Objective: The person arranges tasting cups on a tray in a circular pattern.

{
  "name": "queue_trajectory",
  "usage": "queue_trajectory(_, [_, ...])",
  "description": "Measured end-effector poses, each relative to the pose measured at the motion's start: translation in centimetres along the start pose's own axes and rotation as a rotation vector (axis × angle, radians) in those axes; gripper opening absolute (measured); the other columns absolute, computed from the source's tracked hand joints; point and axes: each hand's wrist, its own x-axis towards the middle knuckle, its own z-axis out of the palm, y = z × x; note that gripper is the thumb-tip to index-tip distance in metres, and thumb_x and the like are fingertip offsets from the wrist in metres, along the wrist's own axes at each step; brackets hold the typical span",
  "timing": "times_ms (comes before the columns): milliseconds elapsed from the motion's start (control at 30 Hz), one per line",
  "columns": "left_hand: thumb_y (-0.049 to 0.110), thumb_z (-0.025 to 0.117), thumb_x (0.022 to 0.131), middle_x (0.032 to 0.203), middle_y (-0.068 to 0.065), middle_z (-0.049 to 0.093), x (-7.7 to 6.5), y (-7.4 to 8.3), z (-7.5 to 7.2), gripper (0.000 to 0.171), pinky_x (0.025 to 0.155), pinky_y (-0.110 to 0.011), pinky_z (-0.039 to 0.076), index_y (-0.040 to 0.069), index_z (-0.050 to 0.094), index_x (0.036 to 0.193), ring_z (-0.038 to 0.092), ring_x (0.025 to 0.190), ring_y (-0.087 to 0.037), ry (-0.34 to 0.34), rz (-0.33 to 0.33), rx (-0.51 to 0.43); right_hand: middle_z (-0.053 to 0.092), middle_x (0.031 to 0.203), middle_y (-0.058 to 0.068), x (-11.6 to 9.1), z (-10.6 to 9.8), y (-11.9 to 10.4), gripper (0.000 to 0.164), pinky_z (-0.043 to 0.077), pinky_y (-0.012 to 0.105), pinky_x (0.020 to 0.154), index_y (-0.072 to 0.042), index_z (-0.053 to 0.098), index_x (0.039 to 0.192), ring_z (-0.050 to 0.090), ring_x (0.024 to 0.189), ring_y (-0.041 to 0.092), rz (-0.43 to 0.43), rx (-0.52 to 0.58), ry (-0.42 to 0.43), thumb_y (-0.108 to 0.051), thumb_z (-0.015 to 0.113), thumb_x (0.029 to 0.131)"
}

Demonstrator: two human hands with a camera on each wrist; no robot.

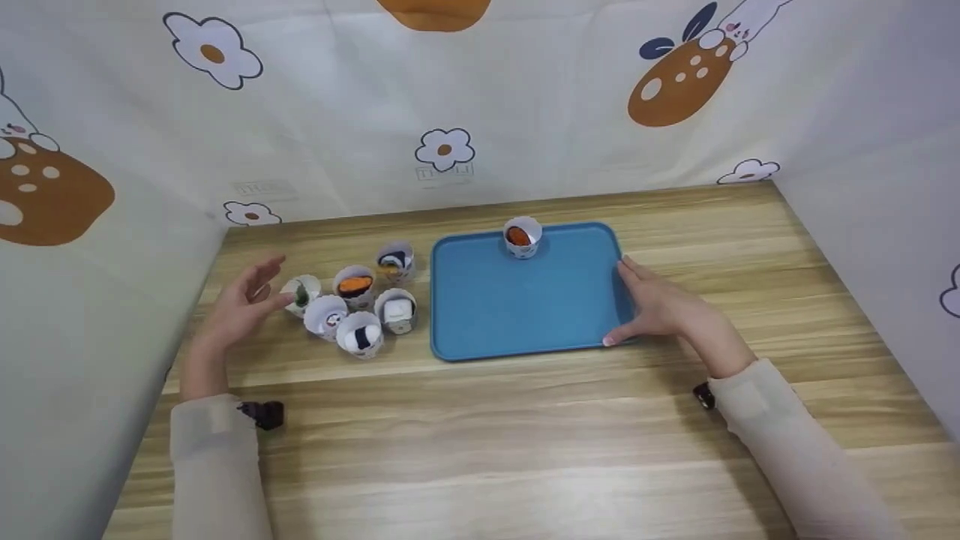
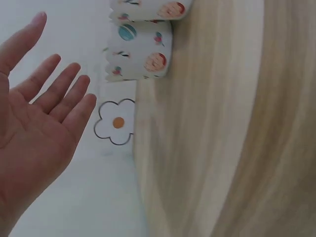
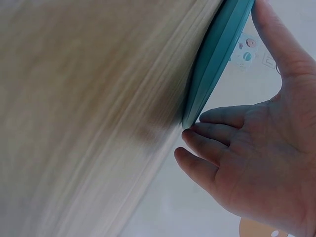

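Observation:
My left hand [image 1: 238,304], fingers apart and holding nothing, is beside a paper cup with a green-topped piece [image 1: 301,294]. In the left wrist view its palm faces the camera, and patterned paper cups [image 2: 140,52] stand beyond the fingers. At the right end of a blue tray [image 1: 525,300], my right hand [image 1: 656,304] touches the rim, its thumb at the near corner and its fingers along the right side. In the right wrist view the thumb and fingers are spread against the tray edge [image 3: 212,69]. One cup with a red-orange piece [image 1: 522,238] stands at the tray's far edge.
Left of the tray several more cups cluster together, holding an orange-topped piece [image 1: 355,286], a white block [image 1: 399,310], a black-banded white piece [image 1: 361,337] and others. A patterned curtain [image 1: 337,112] encloses the wooden table [image 1: 480,435] at the back and sides.

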Motion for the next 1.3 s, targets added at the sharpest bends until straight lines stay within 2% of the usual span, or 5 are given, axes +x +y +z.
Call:
queue_trajectory(367, [0.003, 0.062, 0.095, 0.163, -0.028, 0.015, 0.3, -2.6, -0.2, 0.078, 0.124, -0.033, 0.024, -0.009, 0.013, 0.155, 0.013, 0.151, -0.044, -0.157, -0.013, -0.017, 0.002, 0.165, 0.027, -0.1, 0.0, 0.0, 0.139, 0.017, 0.058, 0.122, 0.006, 0.006, 0.157, 0.011, 0.151, 0.048, 0.006, -0.003, -0.003, -0.063, 0.085, 0.065])
queue_trajectory(533, [0.003, 0.061, 0.095, 0.164, -0.027, 0.014, 0.6, -3.2, 0.0, 0.080, 0.125, -0.049, 0.017, -0.006, 0.011, 0.156, 0.012, 0.152, -0.044, -0.187, -0.057, -0.027, 0.002, 0.166, 0.026, -0.1, 0.0, 0.1, 0.140, 0.018, 0.058, 0.122, 0.006, 0.006, 0.157, 0.011, 0.151, 0.048, 0.004, -0.004, 0.002, -0.065, 0.084, 0.064])
queue_trajectory(767, [0.002, 0.062, 0.094, 0.159, -0.029, 0.026, 1.0, -3.6, 0.4, 0.077, 0.098, -0.006, 0.041, -0.004, 0.017, 0.156, 0.044, 0.136, -0.012, -0.179, -0.093, -0.072, 0.004, 0.165, 0.027, -0.1, 0.1, 0.1, 0.138, 0.019, 0.058, 0.122, 0.006, 0.008, 0.157, 0.013, 0.151, 0.047, -0.008, -0.009, 0.011, -0.064, 0.084, 0.065])
queue_trajectory(900, [0.002, 0.064, 0.093, 0.158, -0.032, 0.027, 1.1, -3.8, 0.6, 0.077, 0.092, -0.004, 0.042, -0.005, 0.018, 0.155, 0.044, 0.114, 0.013, -0.155, -0.095, -0.093, 0.004, 0.165, 0.027, -0.2, 0.0, 0.0, 0.137, 0.019, 0.058, 0.122, 0.007, 0.008, 0.156, 0.013, 0.151, 0.047, -0.011, -0.005, 0.011, -0.062, 0.084, 0.066])
queue_trajectory(1300, [0.010, 0.065, 0.095, 0.153, -0.029, 0.038, 1.5, -4.0, 0.9, 0.065, 0.092, -0.002, 0.040, -0.004, 0.033, 0.149, 0.048, 0.106, 0.016, -0.095, -0.102, 0.004, 0.003, 0.165, 0.027, -0.2, 0.0, 0.1, 0.138, 0.020, 0.059, 0.121, 0.006, 0.008, 0.157, 0.012, 0.151, 0.048, -0.001, -0.012, 0.011, -0.064, 0.083, 0.066])
